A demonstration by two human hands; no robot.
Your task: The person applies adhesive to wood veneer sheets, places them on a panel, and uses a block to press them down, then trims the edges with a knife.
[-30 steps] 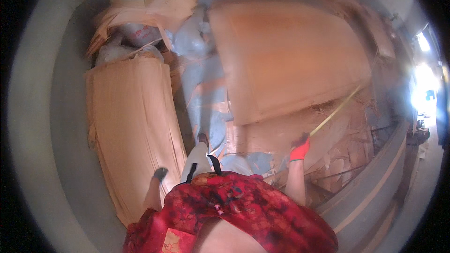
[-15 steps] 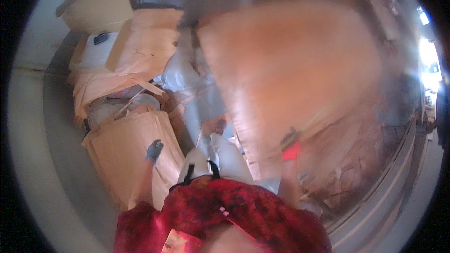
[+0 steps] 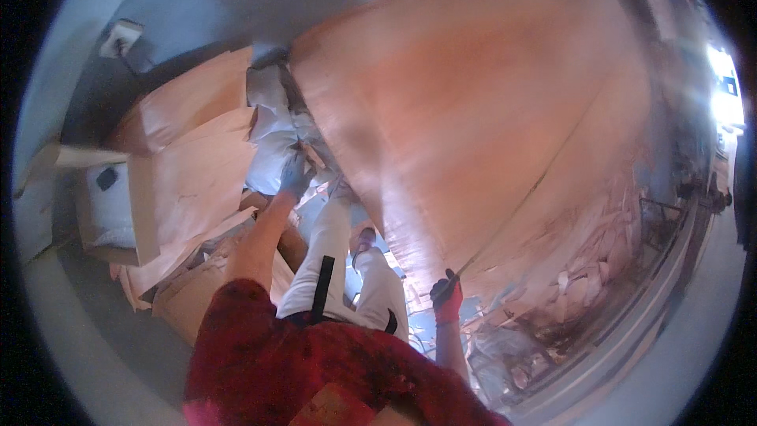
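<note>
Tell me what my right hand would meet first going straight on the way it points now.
Probably the large brown sheet ahead of your right hand, though the depth between them is unclear.

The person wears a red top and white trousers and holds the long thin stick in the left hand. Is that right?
Not quite: the head view shows the long thin stick in the right hand, not the left hand. The red top and white trousers are correct.
</note>
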